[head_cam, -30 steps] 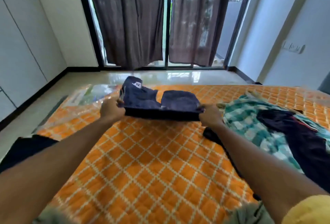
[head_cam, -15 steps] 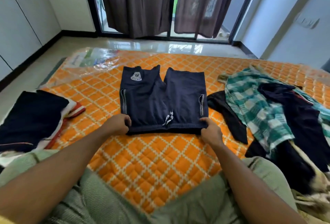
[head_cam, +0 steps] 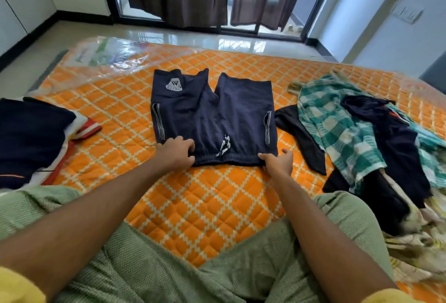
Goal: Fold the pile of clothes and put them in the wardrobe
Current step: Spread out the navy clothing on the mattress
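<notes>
Grips loosened: left hand [head_cam: 177,151] flat on navy knit shorts [head_cam: 231,114], right hand [head_cam: 277,163] open

Navy shorts [head_cam: 212,119], orange diamond-quilted mattress [head_cam: 205,206], teal-checked cloth [head_cam: 337,128].
</notes>
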